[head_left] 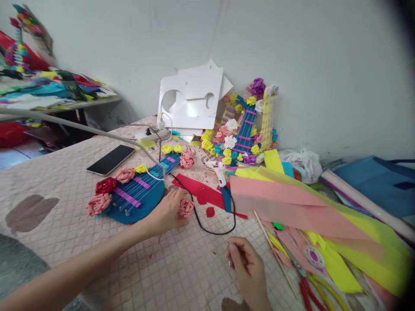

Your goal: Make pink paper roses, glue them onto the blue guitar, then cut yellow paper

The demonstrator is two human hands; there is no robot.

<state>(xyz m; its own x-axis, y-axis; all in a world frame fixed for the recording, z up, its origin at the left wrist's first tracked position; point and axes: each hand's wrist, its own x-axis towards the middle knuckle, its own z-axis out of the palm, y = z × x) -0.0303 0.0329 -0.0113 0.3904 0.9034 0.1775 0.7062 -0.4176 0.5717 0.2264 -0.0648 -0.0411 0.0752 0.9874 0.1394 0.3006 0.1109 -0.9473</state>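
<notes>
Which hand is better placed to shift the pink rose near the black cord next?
Probably the left: the left hand is right at the pink rose, beside the blue guitar. The right hand sits farther off, nearer the scissors.

So the blue paper guitar (147,199) is lying flat, face up, around 8 o'clock from centre, neck aimed between 1 and 2. It's got thin white strings (149,175) plus purple strips (127,197) and light blue ones (154,174) across it. Crinkly paper flowers (106,185) run round the body edge: pink at 9, dark red at 10, pink at 11, yellow at 12. More yellow and pink ones crowd the head. A separate pink paper rose (186,207), partly hidden, sits just off the body's 3 o'clock side.
</notes>
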